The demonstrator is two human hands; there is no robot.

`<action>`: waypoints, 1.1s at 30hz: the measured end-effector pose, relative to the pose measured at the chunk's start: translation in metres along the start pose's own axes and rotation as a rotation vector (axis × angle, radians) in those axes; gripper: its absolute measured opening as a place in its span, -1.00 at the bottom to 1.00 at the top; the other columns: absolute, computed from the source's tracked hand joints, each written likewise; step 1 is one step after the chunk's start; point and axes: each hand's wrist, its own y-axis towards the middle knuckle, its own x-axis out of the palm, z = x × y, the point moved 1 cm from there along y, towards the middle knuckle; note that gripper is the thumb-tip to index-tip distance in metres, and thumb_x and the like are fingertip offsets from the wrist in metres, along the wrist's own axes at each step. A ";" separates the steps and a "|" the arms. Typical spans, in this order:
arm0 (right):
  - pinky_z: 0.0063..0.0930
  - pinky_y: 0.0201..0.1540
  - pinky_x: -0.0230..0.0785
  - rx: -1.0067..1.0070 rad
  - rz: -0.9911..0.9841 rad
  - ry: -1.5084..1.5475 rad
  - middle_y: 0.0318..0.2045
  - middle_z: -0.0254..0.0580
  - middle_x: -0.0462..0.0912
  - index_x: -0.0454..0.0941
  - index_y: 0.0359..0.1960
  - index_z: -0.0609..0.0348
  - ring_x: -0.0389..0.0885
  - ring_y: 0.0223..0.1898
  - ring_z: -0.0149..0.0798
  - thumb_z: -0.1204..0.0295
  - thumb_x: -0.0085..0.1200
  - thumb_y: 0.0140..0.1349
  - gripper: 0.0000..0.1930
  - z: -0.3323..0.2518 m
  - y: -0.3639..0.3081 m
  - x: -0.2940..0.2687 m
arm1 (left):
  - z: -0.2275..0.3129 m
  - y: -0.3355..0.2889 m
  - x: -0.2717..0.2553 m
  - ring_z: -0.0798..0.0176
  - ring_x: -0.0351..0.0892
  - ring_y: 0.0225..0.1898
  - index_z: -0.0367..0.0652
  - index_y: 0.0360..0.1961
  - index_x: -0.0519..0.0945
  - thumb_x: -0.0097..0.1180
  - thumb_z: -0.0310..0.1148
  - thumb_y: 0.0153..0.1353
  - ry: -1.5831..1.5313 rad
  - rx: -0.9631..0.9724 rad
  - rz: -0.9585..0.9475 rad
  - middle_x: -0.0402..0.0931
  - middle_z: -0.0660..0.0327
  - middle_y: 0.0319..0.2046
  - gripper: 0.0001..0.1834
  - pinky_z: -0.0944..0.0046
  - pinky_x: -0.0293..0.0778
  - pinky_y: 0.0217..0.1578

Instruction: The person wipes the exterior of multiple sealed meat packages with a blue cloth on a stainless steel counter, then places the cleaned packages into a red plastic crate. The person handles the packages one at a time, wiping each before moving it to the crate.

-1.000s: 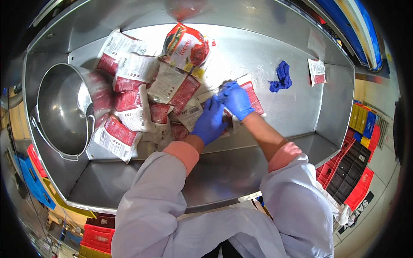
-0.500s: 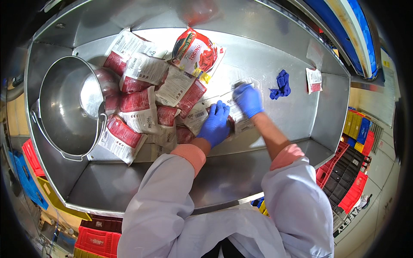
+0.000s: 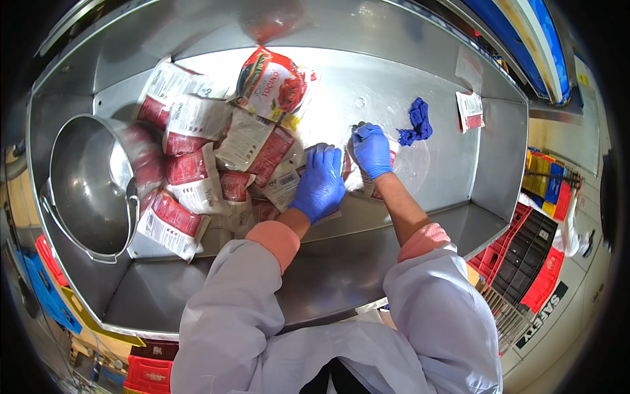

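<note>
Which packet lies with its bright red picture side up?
The red packet farthest beyond the left hand: its glossy front with a food picture faces up, while other packets clearly in view show white and dark-red sides.

L glove [image 3: 319,185] & R glove [image 3: 372,152] are blue, pkts [image 3: 254,146] wht/red.

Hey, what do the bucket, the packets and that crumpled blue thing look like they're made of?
Bucket: shiny metal, probably stainless steel, from its mirror-like reflections. Packets: glossy plastic film, it seems, given the highlights and creases. Crumpled blue thing: matte, softly folded, perhaps cloth or thin rubber; I can't tell which.
</note>
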 end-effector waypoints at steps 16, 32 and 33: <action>-0.24 -0.15 0.46 0.185 -0.173 -0.008 -0.32 -0.06 0.63 0.63 -0.37 0.10 0.60 -0.27 -0.01 0.47 0.12 0.05 -0.89 0.102 -0.019 -0.049 | 0.013 0.036 0.047 -0.12 0.05 0.27 -0.41 0.29 0.07 0.08 -0.30 0.04 -0.024 -0.007 0.054 0.09 -0.13 0.25 -0.18 0.00 -0.06 0.33; -0.23 -0.22 0.50 0.185 -0.149 0.062 -0.35 0.02 0.66 0.63 -0.47 0.14 0.65 -0.34 -0.03 0.41 0.10 -0.02 -0.88 0.075 0.018 -0.032 | 0.013 0.028 0.074 -0.21 0.07 0.18 -0.58 0.24 0.07 0.06 -0.11 0.14 0.114 -0.001 0.054 0.04 -0.20 0.24 -0.15 -0.15 -0.05 0.26; -0.23 -0.26 0.50 0.350 -0.334 0.099 -0.38 0.06 0.66 0.63 -0.51 0.15 0.65 -0.38 -0.03 0.44 0.05 -0.01 -0.89 0.093 0.031 -0.045 | 0.013 0.026 0.077 -0.16 0.06 0.20 -0.58 0.22 0.12 0.04 -0.08 0.16 0.143 -0.021 0.031 0.02 -0.21 0.27 -0.17 -0.18 -0.06 0.26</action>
